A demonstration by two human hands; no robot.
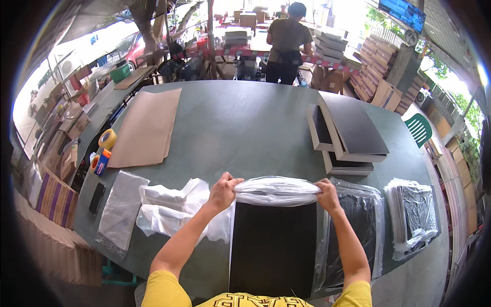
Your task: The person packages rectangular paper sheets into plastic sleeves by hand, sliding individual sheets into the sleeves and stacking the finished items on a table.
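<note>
Both my hands grip a gathered clear plastic bag (276, 190), stretched sideways between them. My left hand (223, 190) pinches its left end, and my right hand (327, 195) pinches the right end. The bunched bag lies across the far end of a flat black sheet or panel (273, 245), which reaches down toward my body. Left of it lies a crumpled heap of white translucent plastic (176, 207). Under and beside my right forearm is a black panel in a plastic bag (353, 220). Whether the bag I hold encloses the panel's far edge, I cannot tell.
The green table (230, 123) carries brown paper sheets (146, 125), tape rolls (107, 138), a phone (96, 198), flat plastic bags (121, 207), stacked black panels (353, 128) and a wrapped stack (413, 212). Beyond it, a person (289, 41) stands at another table. Cardboard stacks (51, 240) flank the left.
</note>
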